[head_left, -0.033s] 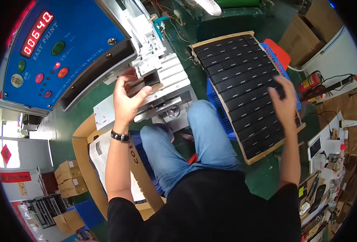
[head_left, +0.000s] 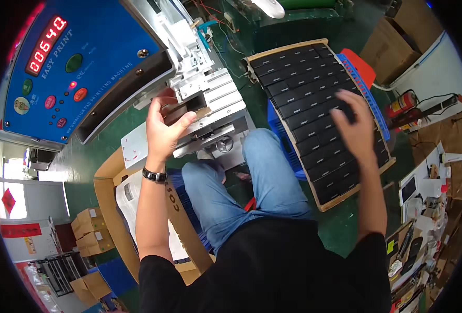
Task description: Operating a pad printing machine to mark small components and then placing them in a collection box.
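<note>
My left hand [head_left: 163,128] is at the pad printing machine's metal fixture [head_left: 221,99], its thumb and fingers spread apart. A dark rectangular piece [head_left: 195,103] sits in the fixture just beyond the thumb; its far part is hidden by the machine. My right hand [head_left: 357,125] hovers over the right side of a wood-edged tray [head_left: 322,207], fingers spread and slightly blurred, with nothing visible in them. Rows of flat black rectangular pieces [head_left: 306,117], each with a small white mark, cover the tray.
The machine's blue control panel [head_left: 100,47] rises at the upper left. Blue crates [head_left: 278,138] support the tray. An open cardboard box [head_left: 103,193] stands left of my legs. At the right are a fire extinguisher [head_left: 399,106] and a cluttered bench [head_left: 424,208].
My right hand has moved left and slightly down over the tray of black pieces. My left hand stays almost still at the fixture.
</note>
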`<state>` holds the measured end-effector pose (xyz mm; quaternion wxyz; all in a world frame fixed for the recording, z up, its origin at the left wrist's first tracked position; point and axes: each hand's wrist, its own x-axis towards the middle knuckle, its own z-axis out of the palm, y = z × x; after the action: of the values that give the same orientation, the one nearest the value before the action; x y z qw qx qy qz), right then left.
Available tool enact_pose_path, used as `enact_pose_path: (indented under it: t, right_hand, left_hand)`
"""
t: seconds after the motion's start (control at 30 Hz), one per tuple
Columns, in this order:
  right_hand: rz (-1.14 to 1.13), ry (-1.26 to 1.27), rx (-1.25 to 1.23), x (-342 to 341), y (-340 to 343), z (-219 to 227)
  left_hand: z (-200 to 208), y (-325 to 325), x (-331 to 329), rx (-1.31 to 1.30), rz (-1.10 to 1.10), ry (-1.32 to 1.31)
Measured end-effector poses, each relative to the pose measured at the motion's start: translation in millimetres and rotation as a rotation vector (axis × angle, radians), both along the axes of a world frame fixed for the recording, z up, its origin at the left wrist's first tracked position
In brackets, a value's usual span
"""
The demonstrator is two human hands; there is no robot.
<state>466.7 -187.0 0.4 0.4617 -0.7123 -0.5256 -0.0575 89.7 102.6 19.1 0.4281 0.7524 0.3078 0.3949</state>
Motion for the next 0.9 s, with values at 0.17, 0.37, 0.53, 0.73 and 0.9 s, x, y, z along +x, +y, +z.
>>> enact_pose_path:
  t: [0.17, 0.37, 0.53, 0.73, 0.9]
  right_hand:
    - [0.540, 0.260, 0.065, -99, 141, 28]
    - [0.668, 0.432, -0.059, -123, 210, 23]
    - [0.697, 0.463, -0.057, -128, 217, 15]
    - [0.764, 0.467, 0.021, -126, 225, 9]
    - [0.757, 0.409, -0.075, -120, 221, 27]
  left_hand:
    - [11, 7, 9, -0.036, -0.071, 0.054]
    - [3, 12, 10, -0.147, -0.090, 0.005]
    - [6, 7, 9, -0.135, -0.082, -0.013]
    - [5, 11, 10, -0.148, -0.097, -0.011]
    - [6, 7, 12, -0.173, -0.118, -0.017]
